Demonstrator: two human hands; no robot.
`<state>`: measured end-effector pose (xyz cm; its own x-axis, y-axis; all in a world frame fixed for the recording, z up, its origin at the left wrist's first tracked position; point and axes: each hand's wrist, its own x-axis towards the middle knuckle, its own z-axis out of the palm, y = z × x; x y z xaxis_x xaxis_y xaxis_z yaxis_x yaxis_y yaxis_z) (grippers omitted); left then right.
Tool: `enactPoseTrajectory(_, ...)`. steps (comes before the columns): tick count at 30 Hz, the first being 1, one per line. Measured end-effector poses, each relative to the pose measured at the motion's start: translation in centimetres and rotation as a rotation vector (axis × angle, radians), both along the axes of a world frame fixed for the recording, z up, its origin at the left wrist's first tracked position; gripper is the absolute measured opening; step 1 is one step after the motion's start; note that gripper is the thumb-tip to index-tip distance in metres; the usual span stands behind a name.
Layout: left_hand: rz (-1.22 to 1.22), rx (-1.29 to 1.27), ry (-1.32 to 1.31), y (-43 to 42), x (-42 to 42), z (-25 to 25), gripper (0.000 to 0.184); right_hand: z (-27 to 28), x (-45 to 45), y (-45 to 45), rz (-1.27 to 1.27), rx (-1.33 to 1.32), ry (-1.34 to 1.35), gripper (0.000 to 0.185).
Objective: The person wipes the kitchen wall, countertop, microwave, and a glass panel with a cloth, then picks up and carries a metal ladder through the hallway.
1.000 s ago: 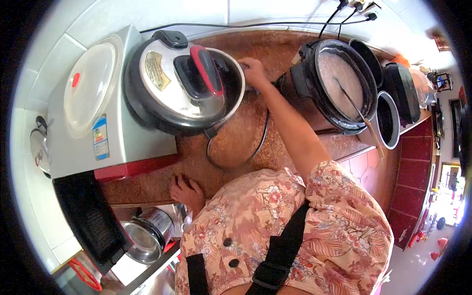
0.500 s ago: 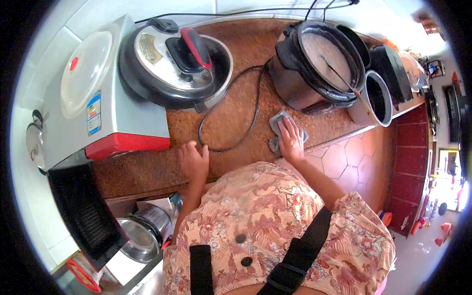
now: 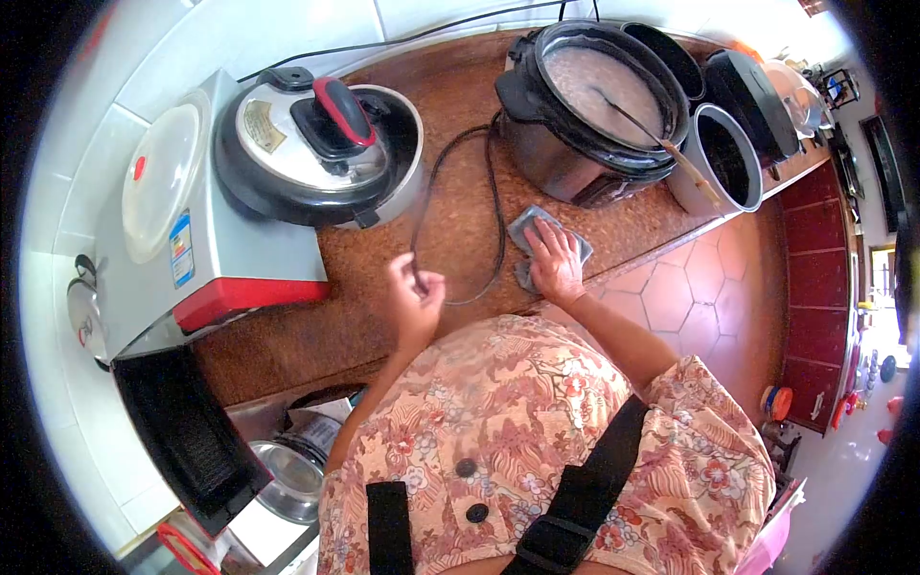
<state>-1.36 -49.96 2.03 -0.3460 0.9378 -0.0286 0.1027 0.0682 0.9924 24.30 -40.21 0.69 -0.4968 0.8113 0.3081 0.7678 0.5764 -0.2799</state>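
My left hand (image 3: 416,299) is closed, its thumb and fingers pinching the black power cord (image 3: 499,230) just above the brown countertop (image 3: 364,268). The cord loops from beside the dark electric pressure cooker (image 3: 561,158) down to that hand. My right hand (image 3: 556,264) presses a folded grey cloth (image 3: 528,230) onto the counter near its front edge, the fingers reaching over it. In the cooker's open pot lies a pale porridge-like food (image 3: 599,81), with a long-handled utensil (image 3: 692,172) leaning out over the rim.
At the left stands a grey and red appliance (image 3: 254,278). Behind my left hand, a black and silver lid with a red handle (image 3: 343,113) rests over a pot. A grey inner pot (image 3: 707,115) sits right of the cooker. Below the counter are metal bowls (image 3: 287,479).
My left hand has moved right and lifted, and now pinches the cord, pulling its loop rightward. My right hand stays on the cloth in much the same place. The view has shifted slightly.
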Motion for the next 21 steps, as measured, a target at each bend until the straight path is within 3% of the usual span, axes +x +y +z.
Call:
enactPoseTrajectory(6, -0.374, 0.122, -0.411, 4.5, 1.3, 13.3, 0.067, -0.2, 0.0, 0.1, 0.072, -0.020, -0.010, 0.054)
enactPoseTrajectory(10, -0.330, 0.313, -0.323, 9.2, -0.4, 19.0, 0.061, -0.7, -1.0, 1.2, 0.160, 0.006, -0.008, 0.053)
enactPoseTrajectory(15, -0.310, 0.374, -0.139, 13.6, -2.4, 22.5, 0.057, 0.2, -5.2, 4.4, 0.241, 0.026, 0.014, 0.050)
enactPoseTrajectory(21, -0.289, 0.371, -0.083, 15.7, -3.5, 23.3, 0.055, -2.5, -12.7, 10.5, 0.132, -0.026, 0.104, 0.041)
